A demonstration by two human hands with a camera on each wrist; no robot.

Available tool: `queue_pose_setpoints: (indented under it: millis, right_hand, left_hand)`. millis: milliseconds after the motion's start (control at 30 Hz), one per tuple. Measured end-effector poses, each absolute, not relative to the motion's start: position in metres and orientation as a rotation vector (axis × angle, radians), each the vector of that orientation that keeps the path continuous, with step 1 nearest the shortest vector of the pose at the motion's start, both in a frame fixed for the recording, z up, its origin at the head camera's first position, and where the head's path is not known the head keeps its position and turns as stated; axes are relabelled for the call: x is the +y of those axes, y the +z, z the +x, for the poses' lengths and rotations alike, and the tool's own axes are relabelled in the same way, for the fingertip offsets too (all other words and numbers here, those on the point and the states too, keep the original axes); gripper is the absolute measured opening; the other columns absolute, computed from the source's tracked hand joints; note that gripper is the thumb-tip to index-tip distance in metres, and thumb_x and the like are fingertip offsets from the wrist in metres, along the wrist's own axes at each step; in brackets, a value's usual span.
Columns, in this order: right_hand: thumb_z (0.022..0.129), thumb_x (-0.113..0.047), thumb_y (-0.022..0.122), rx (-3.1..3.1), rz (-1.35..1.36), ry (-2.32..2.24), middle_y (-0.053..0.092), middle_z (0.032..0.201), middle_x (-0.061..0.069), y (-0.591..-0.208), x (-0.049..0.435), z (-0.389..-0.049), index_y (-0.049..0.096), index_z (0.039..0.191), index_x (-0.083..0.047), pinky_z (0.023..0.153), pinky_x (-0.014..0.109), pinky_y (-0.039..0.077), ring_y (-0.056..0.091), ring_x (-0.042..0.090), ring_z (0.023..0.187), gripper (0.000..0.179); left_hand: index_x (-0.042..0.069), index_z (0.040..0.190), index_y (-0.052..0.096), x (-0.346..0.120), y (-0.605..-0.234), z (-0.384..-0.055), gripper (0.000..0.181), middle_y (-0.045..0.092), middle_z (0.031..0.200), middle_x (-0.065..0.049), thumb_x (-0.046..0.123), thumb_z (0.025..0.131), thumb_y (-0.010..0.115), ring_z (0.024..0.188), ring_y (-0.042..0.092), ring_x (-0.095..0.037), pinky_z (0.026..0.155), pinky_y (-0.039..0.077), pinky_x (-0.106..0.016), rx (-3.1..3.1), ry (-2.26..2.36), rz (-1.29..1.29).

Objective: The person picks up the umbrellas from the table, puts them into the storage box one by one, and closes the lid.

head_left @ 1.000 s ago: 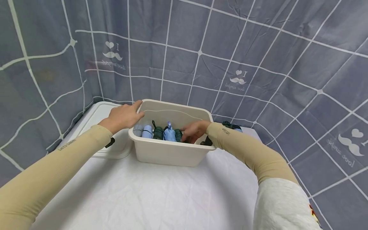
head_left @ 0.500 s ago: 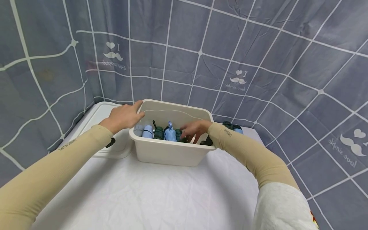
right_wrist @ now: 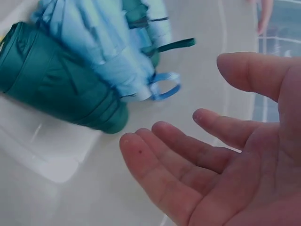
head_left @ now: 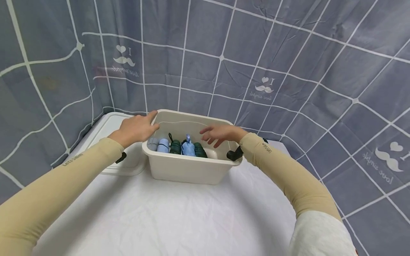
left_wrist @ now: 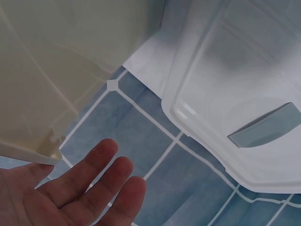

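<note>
A cream storage bin (head_left: 189,170) holds a row of folded umbrellas. At the row's right end lies a green umbrella (head_left: 200,151), beside a light blue umbrella (head_left: 188,148) with a loop strap. Further left are another green umbrella (head_left: 175,147), a light blue one (head_left: 163,145) and a greyish one (head_left: 153,143). My right hand (head_left: 221,133) hovers over the bin's right part with fingers spread, holding nothing; the right wrist view shows its fingertips near the green umbrella's end. My left hand (head_left: 137,128) rests on the bin's left rim, its other fingers extended outside in the left wrist view.
A white lid (head_left: 110,142) lies left of the bin. Behind stands a grey-blue checked curtain (head_left: 198,67). White cloth (head_left: 179,217) covers the table in front. Behind the right sleeve, a dark bit of something (head_left: 265,140) shows.
My right hand has come away from the rightmost green umbrella, lifting up and to the right. That umbrella now shows in full in the row. My left hand keeps its place.
</note>
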State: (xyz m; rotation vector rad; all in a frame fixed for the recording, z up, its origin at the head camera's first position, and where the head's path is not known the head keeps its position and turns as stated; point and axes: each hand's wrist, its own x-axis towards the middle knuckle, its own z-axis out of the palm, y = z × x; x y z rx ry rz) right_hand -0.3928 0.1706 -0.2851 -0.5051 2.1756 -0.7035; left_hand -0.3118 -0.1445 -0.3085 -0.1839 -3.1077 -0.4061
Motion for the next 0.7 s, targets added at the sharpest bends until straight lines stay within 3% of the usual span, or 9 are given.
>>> queue_pose_setpoints:
  millis: [367, 700]
  right_hand:
    - [0.101, -0.029, 0.058, 2.266, -0.565, -0.803, 0.049, 0.15, 0.011, -0.251, 0.184, -0.374, 0.043, 0.153, -0.019, 0.097, 0.045, 0.054, 0.055, 0.03, 0.133, 0.055]
    - [0.102, -0.03, 0.059, 2.296, -0.584, -0.939, 0.049, 0.151, 0.011, -0.222, 0.212, -0.36, 0.043, 0.153, -0.019, 0.1, 0.049, 0.051, 0.053, 0.032, 0.131, 0.055]
  left_hand:
    - [0.014, 0.159, 0.023, -0.145, -0.308, -0.314, 0.065, 0.06, 0.135, -0.027, 0.043, 0.102, 0.034, 0.116, 0.062, -0.046, 0.071, 0.052, -0.06, -3.102, -0.394, -0.211]
    - [0.014, 0.159, 0.023, -0.147, -0.306, -0.313, 0.065, 0.06, 0.135, -0.028, 0.043, 0.102, 0.034, 0.114, 0.062, -0.047, 0.069, 0.051, -0.059, -3.108, -0.408, -0.203]
